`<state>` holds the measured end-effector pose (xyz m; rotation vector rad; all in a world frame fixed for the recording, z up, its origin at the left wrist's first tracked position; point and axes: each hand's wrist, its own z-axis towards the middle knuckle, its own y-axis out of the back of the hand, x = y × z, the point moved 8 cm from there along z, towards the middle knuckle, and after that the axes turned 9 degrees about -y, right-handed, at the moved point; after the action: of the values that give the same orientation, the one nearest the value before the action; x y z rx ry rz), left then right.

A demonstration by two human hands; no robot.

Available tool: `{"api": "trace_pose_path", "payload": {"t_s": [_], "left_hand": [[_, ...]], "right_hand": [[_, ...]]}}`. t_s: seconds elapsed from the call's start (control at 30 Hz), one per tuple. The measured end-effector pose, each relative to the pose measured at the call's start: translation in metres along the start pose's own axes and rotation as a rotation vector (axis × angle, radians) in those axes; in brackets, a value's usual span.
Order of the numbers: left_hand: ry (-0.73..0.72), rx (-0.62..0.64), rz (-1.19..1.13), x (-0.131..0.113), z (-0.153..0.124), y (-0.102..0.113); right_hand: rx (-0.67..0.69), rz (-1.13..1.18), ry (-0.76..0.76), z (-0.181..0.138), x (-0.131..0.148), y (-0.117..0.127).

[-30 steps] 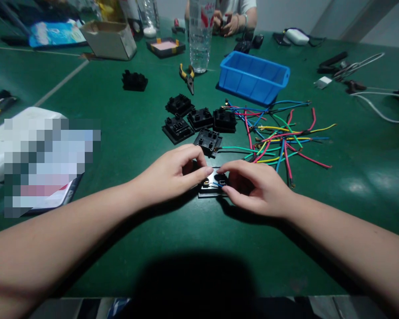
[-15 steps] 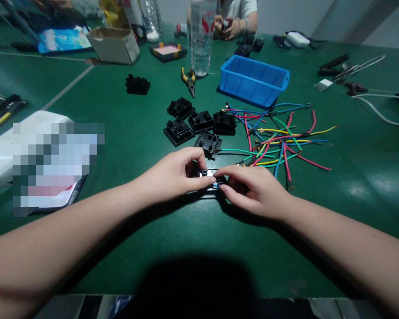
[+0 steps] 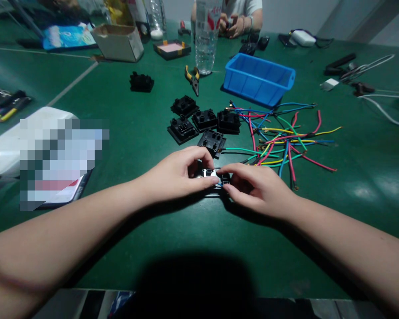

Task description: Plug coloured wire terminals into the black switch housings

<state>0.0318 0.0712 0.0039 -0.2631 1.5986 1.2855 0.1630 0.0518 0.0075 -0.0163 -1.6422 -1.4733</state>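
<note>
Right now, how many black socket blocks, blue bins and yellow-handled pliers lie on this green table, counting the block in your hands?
Black plastic socket blocks, loose: 6
Black socket block gripped by left hand and right hand: 1
Blue plastic rectangular bin: 1
Yellow-handled metal pliers: 1
Total: 9
Far dark items: unclear, uncounted.

Black socket module point(image 3: 210, 173), blue bin point(image 3: 258, 79) (green table point(image 3: 186, 230))
</note>
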Motion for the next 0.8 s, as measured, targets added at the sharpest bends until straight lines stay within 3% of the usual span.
{"api": "trace_pose_path", "payload": {"t_s": [0.3,0.8], "left_hand": [[0.03,0.037,-0.083,0.0008,0.0013,-0.0044],[0.059,-0.061,-0.247,0.007,0.0021,0.0013]], "right_hand": [[0.008,0.0,-0.025,-0.0004,-0.0029,-0.0014],[-0.016,-0.011,-0.013,-0.0009,-0.001,0.001]]}}
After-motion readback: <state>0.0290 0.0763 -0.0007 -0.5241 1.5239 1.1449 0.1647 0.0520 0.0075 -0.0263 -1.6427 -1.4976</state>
